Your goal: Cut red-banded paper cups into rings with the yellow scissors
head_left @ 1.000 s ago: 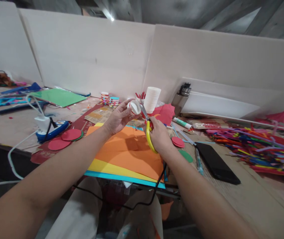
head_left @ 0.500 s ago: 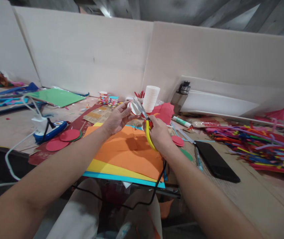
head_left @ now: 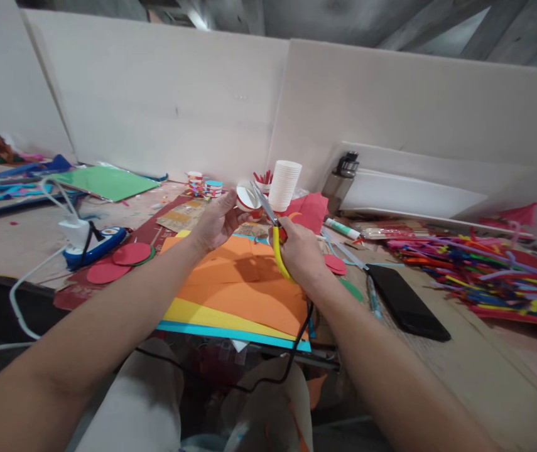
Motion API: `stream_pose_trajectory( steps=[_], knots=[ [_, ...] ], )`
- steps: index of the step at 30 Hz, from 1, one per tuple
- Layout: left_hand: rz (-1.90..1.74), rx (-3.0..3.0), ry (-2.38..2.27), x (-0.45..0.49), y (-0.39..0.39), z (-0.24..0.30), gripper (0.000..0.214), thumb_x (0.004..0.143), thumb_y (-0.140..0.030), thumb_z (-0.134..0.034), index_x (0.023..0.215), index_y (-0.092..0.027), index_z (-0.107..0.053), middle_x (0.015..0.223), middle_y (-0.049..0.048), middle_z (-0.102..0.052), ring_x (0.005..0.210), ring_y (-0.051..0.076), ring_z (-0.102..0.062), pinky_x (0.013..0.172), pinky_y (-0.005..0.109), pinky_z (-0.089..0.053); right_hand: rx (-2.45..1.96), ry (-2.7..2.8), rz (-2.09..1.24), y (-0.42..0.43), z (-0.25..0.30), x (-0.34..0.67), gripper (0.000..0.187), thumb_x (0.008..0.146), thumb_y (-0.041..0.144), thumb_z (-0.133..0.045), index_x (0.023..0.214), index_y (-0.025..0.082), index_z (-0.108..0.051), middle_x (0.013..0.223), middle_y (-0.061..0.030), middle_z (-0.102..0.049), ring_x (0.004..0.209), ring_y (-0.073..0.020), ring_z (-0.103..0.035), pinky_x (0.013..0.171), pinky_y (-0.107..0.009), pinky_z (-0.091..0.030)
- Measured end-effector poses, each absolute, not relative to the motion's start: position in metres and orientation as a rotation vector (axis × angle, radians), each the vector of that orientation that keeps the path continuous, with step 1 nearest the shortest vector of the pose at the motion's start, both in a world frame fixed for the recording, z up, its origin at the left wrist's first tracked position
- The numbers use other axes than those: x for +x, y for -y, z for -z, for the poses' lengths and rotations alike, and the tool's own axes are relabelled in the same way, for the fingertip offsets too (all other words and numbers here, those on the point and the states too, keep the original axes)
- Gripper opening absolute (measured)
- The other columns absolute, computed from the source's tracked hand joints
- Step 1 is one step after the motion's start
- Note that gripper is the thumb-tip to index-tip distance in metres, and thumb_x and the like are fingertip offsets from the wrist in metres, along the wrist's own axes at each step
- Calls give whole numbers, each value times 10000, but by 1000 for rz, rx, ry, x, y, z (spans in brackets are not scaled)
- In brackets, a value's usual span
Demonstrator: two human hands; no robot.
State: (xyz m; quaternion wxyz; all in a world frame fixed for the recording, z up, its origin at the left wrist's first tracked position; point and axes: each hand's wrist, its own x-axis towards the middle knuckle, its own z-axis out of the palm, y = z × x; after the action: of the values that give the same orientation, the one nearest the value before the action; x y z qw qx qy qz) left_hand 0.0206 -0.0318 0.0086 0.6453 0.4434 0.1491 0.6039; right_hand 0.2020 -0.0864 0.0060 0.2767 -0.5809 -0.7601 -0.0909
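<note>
My left hand [head_left: 215, 225] grips a small white paper cup with a red band [head_left: 247, 198], tilted on its side above the orange paper sheets [head_left: 240, 289]. My right hand [head_left: 299, 252] is closed through the yellow handles of a pair of scissors [head_left: 272, 233]. The scissor blades point up and left and meet the cup's rim. Both hands hover over the stacked orange, yellow and blue sheets at the table's front edge.
A stack of white cups [head_left: 285, 186] stands behind the hands beside red paper [head_left: 311, 212] and a dark bottle [head_left: 340, 176]. A black phone [head_left: 407, 302], a pen and a glue stick lie right; pipe cleaners [head_left: 485, 270] are piled far right. Red discs [head_left: 117, 262] and a blue glue gun [head_left: 95, 245] lie left.
The cup has turned and shifted slightly left in my left hand, its red band now showing. The scissors have moved a little up and left with it.
</note>
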Motion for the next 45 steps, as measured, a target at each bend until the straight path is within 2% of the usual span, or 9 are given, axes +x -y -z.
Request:
stream_pose_trajectory(
  steps=[4, 12, 21, 27, 33, 41, 45],
  knots=[
    [-1385, 994, -343, 19, 29, -8, 406, 865, -506, -608, 1063, -155, -658, 973, 82, -748, 894, 189, -726, 606, 204, -553, -1574, 2048, 270, 88, -7, 202, 262, 918, 302, -469, 1067, 185, -650, 936, -116, -708, 793, -225, -611, 621, -289, -308],
    [-1263, 1088, -310, 20, 27, 2, 367, 840, -459, -662, 1005, -132, -664, 963, 105, -748, 859, 187, -721, 575, 206, -529, -1559, 2009, 284, 79, 1, 207, 330, 922, 389, -476, 1136, 191, -629, 924, -116, -645, 750, -227, -580, 622, -293, -329],
    [-1235, 1060, -320, 16, 26, -5, 482, 885, -581, -521, 990, -134, -669, 869, 107, -744, 757, 184, -715, 517, 224, -486, -1588, 2046, 299, 86, -7, 204, 324, 936, 389, -471, 1132, 199, -644, 948, -119, -696, 824, -245, -610, 616, -295, -310],
    [-1226, 1015, -367, 14, 22, -5, 536, 882, -646, -459, 954, -153, -657, 800, 87, -736, 605, 144, -672, 445, 216, -434, -1604, 2074, 309, 85, -5, 204, 280, 928, 345, -481, 1097, 198, -649, 967, -123, -709, 845, -239, -629, 630, -290, -327],
    [-1249, 1030, -340, 16, 24, -4, 549, 839, -654, -533, 1036, -153, -640, 863, 103, -742, 733, 175, -712, 493, 212, -455, -1610, 2059, 309, 85, -6, 204, 249, 917, 320, -491, 1057, 197, -656, 946, -113, -721, 819, -232, -641, 613, -286, -304],
    [-1282, 966, -376, 14, 22, -6, 525, 836, -653, -537, 967, -154, -633, 742, 58, -720, 614, 135, -686, 498, 202, -481, -1591, 2062, 307, 86, -5, 204, 262, 917, 319, -478, 1057, 199, -663, 922, -113, -722, 788, -228, -643, 604, -291, -294],
    [-1270, 931, -445, 12, 18, -6, 557, 853, -671, -483, 933, -142, -639, 707, 58, -713, 531, 113, -651, 452, 188, -477, -1563, 2059, 291, 85, -5, 204, 246, 908, 320, -491, 1017, 193, -672, 901, -117, -720, 768, -226, -639, 607, -291, -303]
  ],
)
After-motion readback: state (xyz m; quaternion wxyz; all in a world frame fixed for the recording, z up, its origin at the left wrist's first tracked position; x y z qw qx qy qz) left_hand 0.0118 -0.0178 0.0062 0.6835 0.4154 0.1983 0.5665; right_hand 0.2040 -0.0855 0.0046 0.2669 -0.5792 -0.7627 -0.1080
